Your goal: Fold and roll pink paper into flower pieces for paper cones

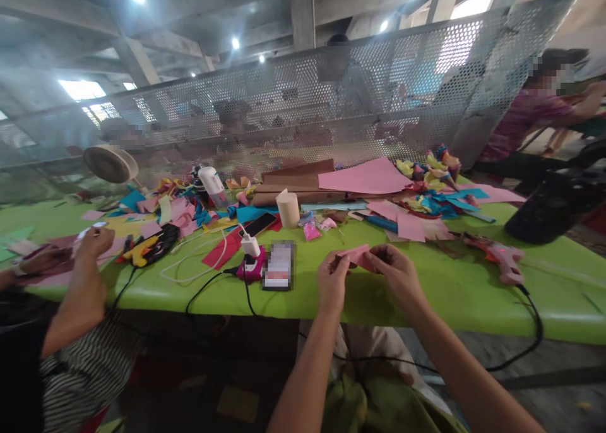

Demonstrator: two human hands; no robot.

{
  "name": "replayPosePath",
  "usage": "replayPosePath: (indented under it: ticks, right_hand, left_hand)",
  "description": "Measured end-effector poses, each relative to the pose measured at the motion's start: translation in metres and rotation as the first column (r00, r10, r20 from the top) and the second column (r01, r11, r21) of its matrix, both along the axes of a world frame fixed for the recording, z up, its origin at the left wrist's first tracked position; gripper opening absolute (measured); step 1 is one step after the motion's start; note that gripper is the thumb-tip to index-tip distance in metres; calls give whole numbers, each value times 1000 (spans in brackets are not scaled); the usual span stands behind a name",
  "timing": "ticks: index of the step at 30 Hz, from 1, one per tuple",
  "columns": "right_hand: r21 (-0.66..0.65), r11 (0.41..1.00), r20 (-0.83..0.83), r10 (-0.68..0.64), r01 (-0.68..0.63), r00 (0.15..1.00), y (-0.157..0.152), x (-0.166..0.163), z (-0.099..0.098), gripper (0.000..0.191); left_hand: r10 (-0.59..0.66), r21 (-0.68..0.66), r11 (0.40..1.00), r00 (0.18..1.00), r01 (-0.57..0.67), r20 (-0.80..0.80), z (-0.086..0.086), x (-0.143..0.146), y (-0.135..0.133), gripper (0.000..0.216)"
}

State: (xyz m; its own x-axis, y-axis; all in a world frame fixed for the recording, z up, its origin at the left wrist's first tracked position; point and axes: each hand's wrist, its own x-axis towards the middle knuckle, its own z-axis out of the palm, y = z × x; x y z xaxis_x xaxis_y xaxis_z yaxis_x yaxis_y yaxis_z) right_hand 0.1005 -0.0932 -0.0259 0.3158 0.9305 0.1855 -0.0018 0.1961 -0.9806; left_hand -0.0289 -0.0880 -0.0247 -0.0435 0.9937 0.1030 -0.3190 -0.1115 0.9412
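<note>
A small piece of pink paper [358, 254] is held up between my two hands over the front part of the green table. My left hand [334, 280] pinches its left end, and my right hand [394, 270] grips the right end. Left of my hands lies a phone [278, 266] with its screen lit. A pink glue gun [502, 256] rests on the table to the right of my right hand, its black cord hanging over the edge. Beyond my hands are a paper roll [287, 209] and a small bright pink packet [311, 231].
The green tabletop [449, 297] carries a magenta power strip [250, 267] with a white charger and cords. Pink and brown sheets [362, 175] lie at the back by a perforated metal screen [284, 124]. A co-worker's hand [97, 240] works at left, near a yellow glue gun [142, 252].
</note>
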Motion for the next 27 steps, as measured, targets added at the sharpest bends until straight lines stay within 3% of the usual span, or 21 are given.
replayPosePath:
  ticks: [4,7,9,10,11,15,19,22,24,27]
  right_hand:
    - [32,999,56,-45,43,997,4,9,7,40]
    - [66,997,110,-41,34,993,26,19,29,34]
    - [75,996,195,25,-40,980,55,21,51,34]
    - [31,993,366,97,-116,926,73,20,64,37]
    - [5,988,423,135,-151,896,92,16,75,39]
    - [-76,969,531,239,-235,813,173,-17,112,49]
    - [-130,955,603,291,-268,743,237,-61,127,56]
    - [-169,950,619,311,-264,721,268,-75,130,57]
    - [-179,958,616,288,-225,734,281,-64,131,54]
    - [-169,980,590,184,-102,786,283,-11,134,51]
  left_hand:
    - [73,-25,997,997,-73,21,-2,-1,2,23]
    - [140,-83,987,988,-135,63,-1,0,3,24]
    - [167,-120,981,981,-155,97,0,0,3,26]
    - [178,-134,978,978,-162,111,1,0,3,27]
    - [187,-147,975,975,-169,121,1,-1,3,28]
    - [218,-180,965,965,-191,144,1,-3,0,31]
    - [213,-219,959,968,-181,132,-3,-5,-1,35]
    - [219,-240,953,968,-185,120,-8,-6,1,36]
    - [208,-260,951,968,-168,138,-12,-6,3,36]
    - [231,-301,937,959,-175,163,-15,-5,5,39]
